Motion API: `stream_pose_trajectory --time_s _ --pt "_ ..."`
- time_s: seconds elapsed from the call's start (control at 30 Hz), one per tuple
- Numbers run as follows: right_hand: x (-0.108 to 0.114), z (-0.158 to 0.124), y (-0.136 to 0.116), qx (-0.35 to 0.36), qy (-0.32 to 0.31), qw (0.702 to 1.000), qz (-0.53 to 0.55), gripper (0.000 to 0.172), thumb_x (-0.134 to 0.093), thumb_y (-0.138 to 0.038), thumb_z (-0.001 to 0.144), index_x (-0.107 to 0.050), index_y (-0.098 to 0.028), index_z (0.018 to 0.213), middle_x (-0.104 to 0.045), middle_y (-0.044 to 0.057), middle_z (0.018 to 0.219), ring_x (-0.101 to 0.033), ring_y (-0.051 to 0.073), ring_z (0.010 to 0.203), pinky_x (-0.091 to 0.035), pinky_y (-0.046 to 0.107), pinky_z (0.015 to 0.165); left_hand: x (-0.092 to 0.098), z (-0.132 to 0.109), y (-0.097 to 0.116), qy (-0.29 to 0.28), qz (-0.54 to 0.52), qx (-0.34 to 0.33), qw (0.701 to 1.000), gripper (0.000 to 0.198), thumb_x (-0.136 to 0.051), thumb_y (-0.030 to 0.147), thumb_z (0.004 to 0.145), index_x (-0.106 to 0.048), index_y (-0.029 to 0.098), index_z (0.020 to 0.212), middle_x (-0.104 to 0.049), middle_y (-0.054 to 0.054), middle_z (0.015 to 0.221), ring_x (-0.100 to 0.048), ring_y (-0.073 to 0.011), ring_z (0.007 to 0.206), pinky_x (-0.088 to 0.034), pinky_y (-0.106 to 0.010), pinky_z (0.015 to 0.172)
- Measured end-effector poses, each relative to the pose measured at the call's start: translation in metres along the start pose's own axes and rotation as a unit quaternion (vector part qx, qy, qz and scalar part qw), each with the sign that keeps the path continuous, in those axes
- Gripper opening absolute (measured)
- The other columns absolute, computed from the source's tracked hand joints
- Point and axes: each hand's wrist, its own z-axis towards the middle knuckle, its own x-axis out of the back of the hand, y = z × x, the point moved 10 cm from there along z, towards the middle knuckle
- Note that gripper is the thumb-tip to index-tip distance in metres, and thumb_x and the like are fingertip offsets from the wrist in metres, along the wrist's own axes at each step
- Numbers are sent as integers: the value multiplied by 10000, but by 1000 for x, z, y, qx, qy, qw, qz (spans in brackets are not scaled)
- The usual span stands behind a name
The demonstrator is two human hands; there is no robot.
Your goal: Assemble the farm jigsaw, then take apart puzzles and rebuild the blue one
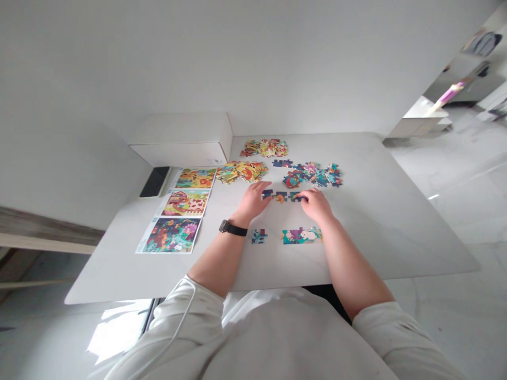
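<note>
My left hand (254,200) rests on the table, thumb and fingers around a dark blue puzzle piece (268,193). Opposite it, my right hand (316,203) has its fingertips on another dark blue puzzle piece (295,197). Between these lies a blue puzzle piece with an orange figure (281,197); whether it interlocks with the others I cannot tell. Nearer to me is a joined strip with a white rabbit (301,236), partly hidden by my right arm. A teal puzzle piece with leaves (259,236) lies left of the strip.
Beyond my hands are a blue-teal pile of pieces (317,174), a yellow-orange pile (243,171), a mixed pile (265,148) and a dark blue strip (282,163). Picture sheets (172,235), a phone (155,182) and a white box (178,153) occupy the left side of the table (376,221).
</note>
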Motion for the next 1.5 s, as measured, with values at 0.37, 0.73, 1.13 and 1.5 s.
stream_pose_trajectory --time_s 0.37,0.73,1.13,1.5 --pt "-15 -17 -60 164 -14 986 -4 314 -652 -213 981 -805 -258 1251 -714 102 1432 -602 316 1350 -438 523 1206 1 -3 -5 -56 18 3 998 536 -726 183 902 -655 227 1432 -756 -95 1378 -684 -294 1299 -521 -427 1179" --pt "-31 -16 -67 165 -47 985 -20 357 -679 -231 974 -784 -301 1307 -702 82 1468 -561 347 1430 -276 670 1296 3 -6 0 -67 37 -25 997 504 -718 208 901 -682 223 1403 -760 -99 1376 -694 -308 1286 -524 -446 1169" --pt "-4 -8 -77 154 18 988 -9 310 -689 -204 974 -736 -245 1278 -712 122 1392 -614 313 1352 -414 539 1228 2 -5 0 -69 35 -29 997 505 -720 187 869 -702 256 1369 -770 -82 1348 -698 -297 1275 -534 -442 1157" --pt "-28 23 -82 143 -50 987 -60 365 -819 -229 887 -765 -232 1248 -763 117 1309 -655 307 1288 -459 474 1164 2 -7 2 -66 30 -32 997 455 -709 186 885 -707 246 1336 -758 -89 1348 -684 -294 1291 -517 -444 1172"
